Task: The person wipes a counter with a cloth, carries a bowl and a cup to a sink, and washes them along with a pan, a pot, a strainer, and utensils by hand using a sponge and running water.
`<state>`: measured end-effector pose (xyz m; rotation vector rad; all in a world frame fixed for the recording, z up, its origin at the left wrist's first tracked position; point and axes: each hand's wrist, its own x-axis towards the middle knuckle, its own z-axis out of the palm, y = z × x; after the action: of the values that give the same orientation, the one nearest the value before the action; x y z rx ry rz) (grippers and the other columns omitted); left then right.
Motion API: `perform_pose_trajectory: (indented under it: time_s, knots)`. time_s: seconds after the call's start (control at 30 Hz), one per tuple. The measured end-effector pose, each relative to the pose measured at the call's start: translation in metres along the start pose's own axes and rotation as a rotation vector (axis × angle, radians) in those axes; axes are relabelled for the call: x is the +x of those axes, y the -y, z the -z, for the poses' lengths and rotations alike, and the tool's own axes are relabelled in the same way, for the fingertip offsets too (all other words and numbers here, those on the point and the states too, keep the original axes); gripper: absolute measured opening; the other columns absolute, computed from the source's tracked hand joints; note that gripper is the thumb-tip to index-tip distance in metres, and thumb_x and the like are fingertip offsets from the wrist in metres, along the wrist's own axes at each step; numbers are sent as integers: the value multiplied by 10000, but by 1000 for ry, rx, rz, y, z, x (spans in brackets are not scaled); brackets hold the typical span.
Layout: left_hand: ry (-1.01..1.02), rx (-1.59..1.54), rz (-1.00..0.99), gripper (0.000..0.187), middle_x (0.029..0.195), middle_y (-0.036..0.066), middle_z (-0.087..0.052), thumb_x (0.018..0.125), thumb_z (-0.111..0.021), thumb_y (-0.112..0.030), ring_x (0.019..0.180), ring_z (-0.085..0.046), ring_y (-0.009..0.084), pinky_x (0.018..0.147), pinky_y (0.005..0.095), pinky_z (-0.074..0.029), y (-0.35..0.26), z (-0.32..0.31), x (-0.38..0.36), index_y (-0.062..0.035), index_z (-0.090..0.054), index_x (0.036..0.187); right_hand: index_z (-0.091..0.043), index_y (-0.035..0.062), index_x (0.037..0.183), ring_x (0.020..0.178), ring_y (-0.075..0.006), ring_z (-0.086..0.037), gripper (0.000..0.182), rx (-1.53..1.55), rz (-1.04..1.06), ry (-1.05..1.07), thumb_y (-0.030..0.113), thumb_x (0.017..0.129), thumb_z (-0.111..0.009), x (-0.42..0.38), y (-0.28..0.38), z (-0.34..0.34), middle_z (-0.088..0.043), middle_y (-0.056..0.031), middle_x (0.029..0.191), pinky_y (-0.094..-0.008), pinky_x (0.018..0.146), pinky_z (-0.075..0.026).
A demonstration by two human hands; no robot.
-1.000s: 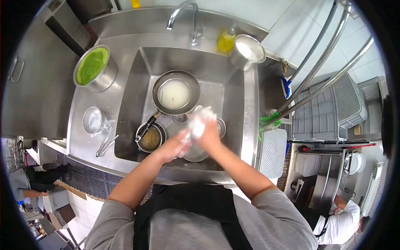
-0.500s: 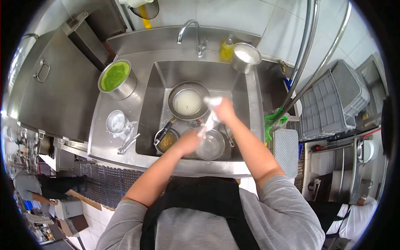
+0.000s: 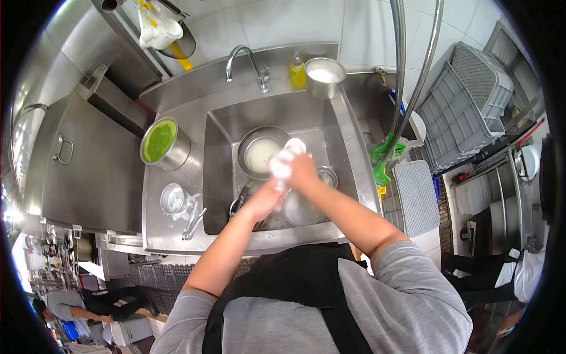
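Over the sink (image 3: 221, 118), my right hand (image 3: 302, 172) closes around a bunched white cloth (image 3: 283, 165). My left hand (image 3: 264, 202) grips the lower end of the same cloth, just below and left of the right one; motion blurs its fingers. Under the cloth sits a frying pan (image 3: 250, 147) with cloudy whitish liquid in it. A round metal vessel (image 3: 303, 207) rests on the sink floor below my right forearm, partly covered. Behind my left hand, another dark-handled pan (image 3: 240, 200) is mostly hidden.
A metal pot (image 3: 177, 154) with green contents and a small white-filled cup (image 3: 175, 199) stand on the left counter. The faucet (image 3: 247, 65), yellow soap bottle (image 3: 297, 72) and another pot (image 3: 325, 85) line the back. Hoses (image 3: 407, 82) hang at right. Two people work farther off.
The cloth, stretched between my hands before, is now bunched. My hands have come closer together, the right one moving down and left. The whole view has tilted and shifted.
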<state>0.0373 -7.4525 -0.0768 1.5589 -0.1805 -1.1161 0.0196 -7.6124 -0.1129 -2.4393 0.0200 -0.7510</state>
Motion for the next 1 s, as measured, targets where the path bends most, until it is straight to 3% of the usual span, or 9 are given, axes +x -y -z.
perform_pose_trajectory:
  time_s: [0.03, 0.17, 0.3, 0.43, 0.53, 0.63, 0.73, 0.87, 1.0]
  knots:
    - [33, -48, -9, 182, 799, -14, -446, 928, -451, -83, 577, -369, 59, 469, 203, -298, 2, 5, 0, -115, -447, 1107, -705, 196, 974, 963, -325, -586, 309, -53, 268, 47, 178, 666, -698, -1, 7, 3, -617, -102, 1076, -399, 871, -486]
    - [57, -107, -29, 65, 756, -17, -440, 928, -454, -100, 546, -357, 55, 439, 213, -276, 3, 4, 1, -106, -464, 992, -705, 229, 905, 986, -277, -555, 265, 44, -249, 21, 142, 660, -654, 30, -23, 20, -618, -55, 1049, -372, 843, -469]
    - [25, 166, -91, 69, 722, -31, -435, 945, -462, -141, 533, -350, 51, 439, 211, -276, -10, 5, -6, -102, -497, 990, -694, 248, 885, 1021, -292, -511, 196, -208, 486, 10, 270, 691, -698, 21, 5, -4, -613, -21, 984, -436, 860, -429]
    - [-72, 249, -173, 216, 690, -17, -460, 942, -427, -250, 538, -414, 87, 435, 262, -328, -6, -4, -7, -100, -570, 1001, -656, 142, 802, 905, -233, -582, 234, -242, 11, 166, 375, 801, -682, 70, -4, 35, -618, -35, 870, -385, 733, -474]
    - [-82, 148, -111, 335, 704, -2, -502, 955, -420, -361, 553, -436, 95, 460, 267, -341, 3, -4, 0, -86, -602, 895, -634, 91, 819, 523, -159, -580, 399, 1021, -778, 159, 485, 799, -687, 67, -19, 19, -625, -35, 776, -310, 517, -481]
    - [-148, -74, 12, 360, 629, -44, -406, 981, -409, -373, 492, -345, 53, 428, 231, -263, 10, -3, 5, -76, -569, 855, -612, 86, 973, 607, -143, -594, 348, 1456, -1117, 7, 390, 825, -695, 35, 7, 14, -630, -18, 819, -286, 575, -495]
    - [-275, -212, -102, 327, 682, 5, -539, 949, -461, -375, 506, -474, 119, 411, 282, -339, 42, 4, 42, -89, -579, 843, -582, 58, 1086, 791, -150, -618, 281, 1528, -1114, 96, 253, 890, -631, 0, 34, -17, -631, -43, 900, -303, 664, -514]
    - [-263, -744, -174, 233, 692, 30, -570, 916, -513, -287, 526, -521, 130, 431, 297, -407, 17, -13, 41, -77, -594, 857, -609, 33, 1056, 771, -140, -619, 260, 1455, -983, -13, 233, 890, -624, -11, 26, -44, -643, -61, 915, -289, 641, -509]
    - [-385, -650, -274, 213, 711, 71, -612, 893, -538, -224, 516, -538, 140, 429, 272, -424, 24, 10, 69, -25, -613, 879, -624, 38, 1016, 684, -125, -587, 306, 1336, -1146, 97, 319, 897, -604, -25, 47, -36, -633, -53, 833, -273, 623, -474]
